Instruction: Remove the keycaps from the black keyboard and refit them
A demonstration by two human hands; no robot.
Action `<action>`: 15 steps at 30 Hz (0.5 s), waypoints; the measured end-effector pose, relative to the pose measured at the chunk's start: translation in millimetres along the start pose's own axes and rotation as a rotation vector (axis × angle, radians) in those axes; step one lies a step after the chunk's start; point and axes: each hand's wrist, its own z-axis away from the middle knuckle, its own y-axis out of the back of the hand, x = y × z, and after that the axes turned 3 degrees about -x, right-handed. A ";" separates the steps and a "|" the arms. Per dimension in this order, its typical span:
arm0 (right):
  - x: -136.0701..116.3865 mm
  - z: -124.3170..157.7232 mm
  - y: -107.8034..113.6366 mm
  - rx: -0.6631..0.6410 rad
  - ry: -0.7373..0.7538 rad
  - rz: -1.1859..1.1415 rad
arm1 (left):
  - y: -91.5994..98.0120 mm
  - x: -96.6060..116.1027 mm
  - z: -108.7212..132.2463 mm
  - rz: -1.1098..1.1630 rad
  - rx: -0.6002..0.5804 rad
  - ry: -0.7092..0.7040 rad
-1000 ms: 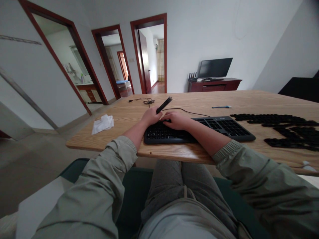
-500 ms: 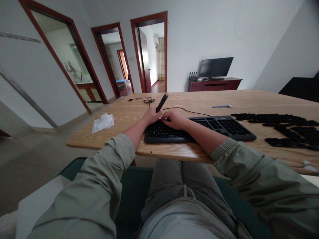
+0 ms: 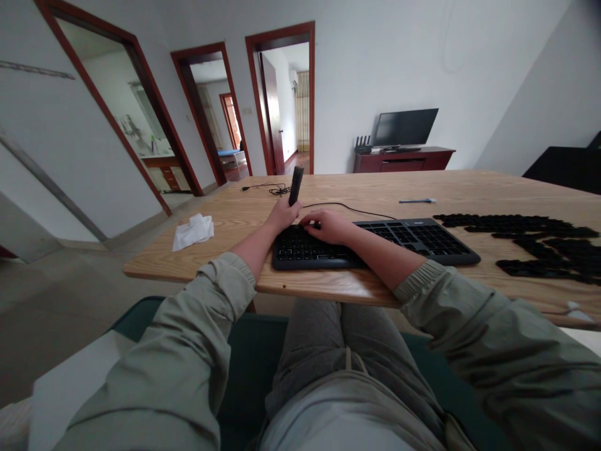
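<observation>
My left hand (image 3: 282, 216) is closed around a slim black stick-shaped tool (image 3: 295, 185) that stands nearly upright at the far left corner of a black keyboard (image 3: 413, 241). My right hand (image 3: 327, 225) rests on the left part of that keyboard, fingers curled down onto the keys beside the left hand; I cannot make out anything in it. The keyboard lies near the front edge of a wooden table (image 3: 225, 250), and its cable (image 3: 350, 208) runs back across the top.
Rows of loose black keycaps (image 3: 530, 235) lie to the right of the keyboard. A crumpled white tissue (image 3: 193, 232) sits at the left, a coiled black cable (image 3: 277, 189) at the back, a small blue item (image 3: 417, 201) further right. Doorways and a TV stand are behind.
The black tool in my left hand has swung from leaning right to nearly upright. My right hand has stayed on the keyboard's left part.
</observation>
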 end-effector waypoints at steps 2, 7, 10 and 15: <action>-0.2 1.5 0.3 0.015 -0.025 -0.006 | 0.6 0.7 0.0 0.084 0.036 0.016; -4.4 8.1 2.0 0.142 -0.022 -0.090 | 12.5 5.6 -3.6 0.381 0.213 0.050; -6.6 7.9 3.2 0.196 -0.029 -0.076 | 21.8 7.6 -6.6 0.505 0.357 0.048; -10.8 2.2 6.9 -0.055 0.040 0.124 | 25.7 6.0 -8.7 0.521 0.398 0.038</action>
